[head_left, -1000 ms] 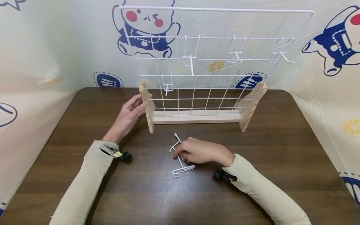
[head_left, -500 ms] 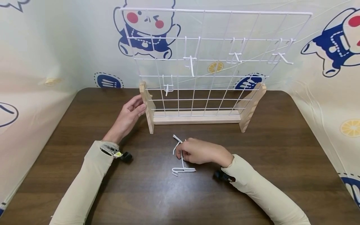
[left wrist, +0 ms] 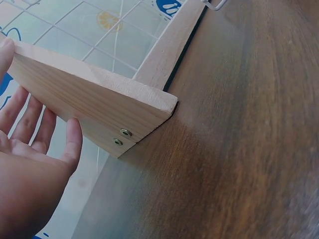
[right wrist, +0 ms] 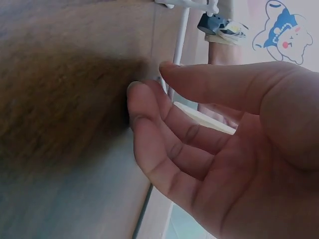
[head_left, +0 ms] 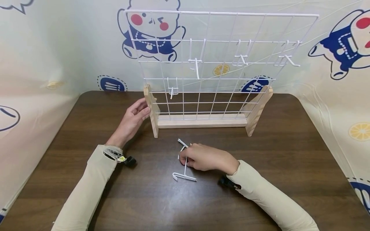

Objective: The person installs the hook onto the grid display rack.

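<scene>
A white wire grid panel (head_left: 219, 14) stands in a wooden stand (head_left: 202, 122) on the dark wood table (head_left: 86, 134). My left hand (head_left: 141, 110) rests with straight fingers against the stand's left foot (head_left: 151, 112). In the left wrist view the thumb of my left hand (left wrist: 47, 129) touches the screwed face of that foot (left wrist: 99, 104). My right hand (head_left: 188, 158) pinches the stem of a white wire hook (head_left: 185, 167) lying on the table in front of the stand. In the right wrist view its thumb and fingers (right wrist: 149, 78) close around the hook's thin stem (right wrist: 178, 45). A second loose hook (head_left: 182, 142) lies just beyond the fingertips.
Several hooks hang on the grid: one low left (head_left: 172, 89), one in the middle (head_left: 196, 64), two at the upper right (head_left: 242, 58). Cartoon-printed sheets wall the table at the back and sides. Bare tabletop lies to the left, right and front.
The hook under my right hand has turned, with its bent lower end swinging to the left. The right hand shifted slightly with it. My left hand has stayed at the stand's foot.
</scene>
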A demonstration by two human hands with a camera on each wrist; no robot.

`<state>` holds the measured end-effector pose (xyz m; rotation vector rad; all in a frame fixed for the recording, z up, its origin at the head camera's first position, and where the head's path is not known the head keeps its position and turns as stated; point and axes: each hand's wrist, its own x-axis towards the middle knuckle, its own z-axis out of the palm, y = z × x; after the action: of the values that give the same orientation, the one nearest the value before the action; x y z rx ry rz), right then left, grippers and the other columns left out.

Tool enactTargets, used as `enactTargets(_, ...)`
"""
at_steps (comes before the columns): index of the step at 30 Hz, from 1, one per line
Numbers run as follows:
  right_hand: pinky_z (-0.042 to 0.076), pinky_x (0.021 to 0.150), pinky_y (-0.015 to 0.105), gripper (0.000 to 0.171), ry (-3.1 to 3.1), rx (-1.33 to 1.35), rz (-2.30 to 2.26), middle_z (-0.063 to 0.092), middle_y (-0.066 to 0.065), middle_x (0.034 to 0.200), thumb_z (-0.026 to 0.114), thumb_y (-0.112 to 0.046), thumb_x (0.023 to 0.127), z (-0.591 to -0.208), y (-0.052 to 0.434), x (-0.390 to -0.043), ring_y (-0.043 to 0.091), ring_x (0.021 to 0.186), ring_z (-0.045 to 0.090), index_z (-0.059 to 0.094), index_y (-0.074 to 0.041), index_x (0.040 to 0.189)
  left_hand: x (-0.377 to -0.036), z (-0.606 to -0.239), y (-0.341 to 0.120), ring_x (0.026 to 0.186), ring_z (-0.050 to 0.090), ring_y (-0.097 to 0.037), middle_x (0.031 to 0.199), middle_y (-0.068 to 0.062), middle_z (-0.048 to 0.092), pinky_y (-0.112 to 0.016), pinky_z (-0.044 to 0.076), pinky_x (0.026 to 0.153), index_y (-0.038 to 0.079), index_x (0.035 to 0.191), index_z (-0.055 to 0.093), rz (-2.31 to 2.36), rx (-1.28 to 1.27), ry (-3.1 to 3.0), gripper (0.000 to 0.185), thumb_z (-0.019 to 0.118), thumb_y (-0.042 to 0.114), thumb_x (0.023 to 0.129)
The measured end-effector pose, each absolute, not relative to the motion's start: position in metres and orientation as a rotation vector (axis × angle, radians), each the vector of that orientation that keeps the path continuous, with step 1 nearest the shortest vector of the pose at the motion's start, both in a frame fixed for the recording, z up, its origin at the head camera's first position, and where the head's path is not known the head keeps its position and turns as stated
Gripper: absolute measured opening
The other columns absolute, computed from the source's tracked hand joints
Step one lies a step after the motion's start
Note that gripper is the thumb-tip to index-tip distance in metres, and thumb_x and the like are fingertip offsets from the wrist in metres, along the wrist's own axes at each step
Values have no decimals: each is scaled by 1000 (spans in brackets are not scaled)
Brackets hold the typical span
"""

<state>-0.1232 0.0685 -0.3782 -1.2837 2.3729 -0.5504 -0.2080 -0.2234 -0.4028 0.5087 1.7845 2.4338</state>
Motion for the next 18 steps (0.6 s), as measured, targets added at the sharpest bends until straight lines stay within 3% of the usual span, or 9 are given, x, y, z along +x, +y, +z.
enactTargets(5, 43, 62, 20, 13, 2402, -1307, -631, 54, -9, 73, 62, -4, 95, -375, 68, -122, 4, 68, 50, 63, -14, 86, -208, -404, -224, 126, 51, -24, 144, -14, 51, -28, 47, 101, 2, 144, 47, 2435, 527, 1775, 44, 56, 4, 101)
enactTargets(10, 39, 57, 17, 20, 2371, -1333, -790, 53, -7, 71, 58, -13, 102, -372, 65, -124, 1, 64, 46, 62, -11, 82, -208, -405, -224, 126, 51, -25, 145, -18, 49, -29, 47, 102, 2, 144, 46, 2436, 534, 1774, 44, 55, 4, 101)
enactTargets(14, 41, 56, 17, 12, 2333, -1328, -842, 63, -1, 77, 59, -7, 100, -370, 65, -125, 0, 62, 47, 71, -8, 102, -209, -405, -224, 126, 51, -25, 144, -17, 49, -29, 47, 102, 2, 144, 46, 2436, 528, 1777, 44, 55, 3, 101)
enactTargets(18, 42, 53, 18, 37, 2324, -1343, -846, 59, -4, 72, 59, -2, 97, -369, 67, -126, 0, 56, 45, 61, -12, 133, -209, -405, -223, 125, 51, -25, 143, -15, 51, -30, 47, 102, 2, 143, 47, 2438, 517, 1778, 43, 55, 3, 101)
